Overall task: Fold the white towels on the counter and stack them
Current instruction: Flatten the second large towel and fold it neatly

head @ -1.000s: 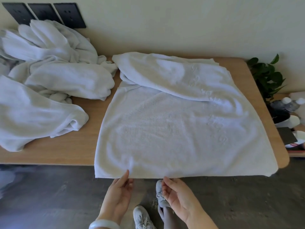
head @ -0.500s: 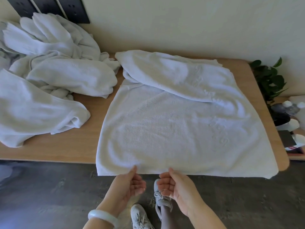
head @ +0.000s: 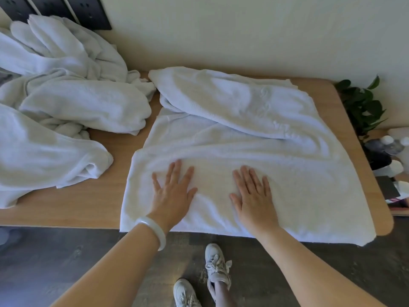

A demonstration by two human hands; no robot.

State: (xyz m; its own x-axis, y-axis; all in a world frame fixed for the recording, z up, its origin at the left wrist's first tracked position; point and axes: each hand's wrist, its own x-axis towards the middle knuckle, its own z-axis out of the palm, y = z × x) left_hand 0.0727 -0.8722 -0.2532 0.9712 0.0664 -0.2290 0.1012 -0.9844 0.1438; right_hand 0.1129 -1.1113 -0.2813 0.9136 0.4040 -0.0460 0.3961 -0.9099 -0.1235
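A large white towel lies spread on the wooden counter, its near edge hanging slightly over the front. Its far part is folded back in a loose roll. My left hand lies flat, fingers spread, on the towel's near left part. My right hand presses flat on the towel beside it, fingers straight. A crease runs across the towel just beyond my fingertips. A heap of crumpled white towels fills the counter's left side.
Black wall sockets sit on the wall behind the heap. A green plant and small bottles stand off the counter's right end. My shoes are on the dark floor below the front edge.
Both hands left the towel's near edge and moved forward onto the towel, now lying flat on it. The towel has bunched into a crease ahead of my fingers.
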